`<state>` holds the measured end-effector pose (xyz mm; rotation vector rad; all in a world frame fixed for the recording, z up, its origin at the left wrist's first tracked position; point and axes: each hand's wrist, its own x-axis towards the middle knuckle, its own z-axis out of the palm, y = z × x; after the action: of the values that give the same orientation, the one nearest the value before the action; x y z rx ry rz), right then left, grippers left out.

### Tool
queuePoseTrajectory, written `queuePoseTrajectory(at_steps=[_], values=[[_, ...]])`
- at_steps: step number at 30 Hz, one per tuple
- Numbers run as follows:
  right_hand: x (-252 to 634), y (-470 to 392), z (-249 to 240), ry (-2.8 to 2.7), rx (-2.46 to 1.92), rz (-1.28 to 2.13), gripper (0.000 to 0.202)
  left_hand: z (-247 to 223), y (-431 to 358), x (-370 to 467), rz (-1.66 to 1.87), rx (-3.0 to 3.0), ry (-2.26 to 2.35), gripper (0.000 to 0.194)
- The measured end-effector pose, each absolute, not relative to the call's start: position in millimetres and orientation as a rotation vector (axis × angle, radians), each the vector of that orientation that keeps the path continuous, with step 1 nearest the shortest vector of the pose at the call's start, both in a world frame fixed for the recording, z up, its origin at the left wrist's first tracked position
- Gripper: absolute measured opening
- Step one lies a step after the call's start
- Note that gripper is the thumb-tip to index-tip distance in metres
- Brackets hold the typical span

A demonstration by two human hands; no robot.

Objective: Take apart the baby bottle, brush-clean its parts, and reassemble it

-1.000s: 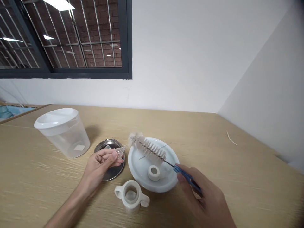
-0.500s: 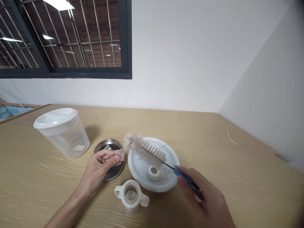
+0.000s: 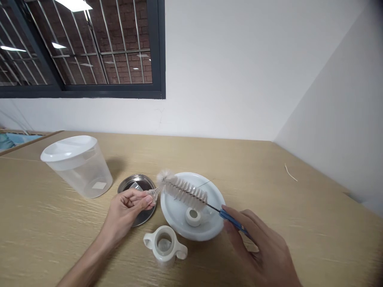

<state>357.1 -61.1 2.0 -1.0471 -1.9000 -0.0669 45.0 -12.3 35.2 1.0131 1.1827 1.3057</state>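
Left hand (image 3: 121, 211): we pinch the clear teat (image 3: 153, 195) between thumb and fingers, its narrow tip pointing at the brush.
Right hand (image 3: 263, 247): we grip the brush (image 3: 185, 194) by its blue handle (image 3: 231, 220), thumb and fingers closed round it.
Teat's place: over the edge of the metal tin (image 3: 143, 219), just beside the bristles (image 3: 165, 179); we cannot tell if they touch.
Teat's feel: we judge it light, thin and soft, perhaps slippery; the wide base is our best hold, lightly pinched so it does not fold.
Brush's feel: we expect a stiff wire core, springy bristles and little weight; the handle gives us the firmest hold.
Dish (image 3: 219, 199): white, under the brush, with a white ring (image 3: 193, 217) lying in it.
Cup (image 3: 164, 259): two-handled, upright on the table (image 3: 254, 171), nearer us than the dish.
Tub (image 3: 100, 175): clear-walled, standing beyond the tin on our left.
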Motion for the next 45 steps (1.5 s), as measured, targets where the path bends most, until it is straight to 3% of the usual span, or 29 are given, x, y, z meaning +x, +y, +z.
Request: queuePoseTrajectory(at_steps=[14,31,38,45], values=[[357.5,-63.3,4.5,-1.792,-1.123,0.105,0.026,35.5,-11.7,40.7,1.301,1.023,1.160,0.039],[352.2,-64.0,2.1,-1.894,-1.043,0.142,0.035,32.4,-11.3,40.4,1.270,1.107,1.146,0.037],[356.1,-63.7,-0.7,-1.762,-1.206,0.087,0.024,33.2,-12.0,39.1,1.272,1.143,1.202,0.045],[353.0,-62.6,0.4,-1.871,-1.103,0.129,0.029,27.5,-9.9,40.4,1.305,1.197,1.204,0.045]])
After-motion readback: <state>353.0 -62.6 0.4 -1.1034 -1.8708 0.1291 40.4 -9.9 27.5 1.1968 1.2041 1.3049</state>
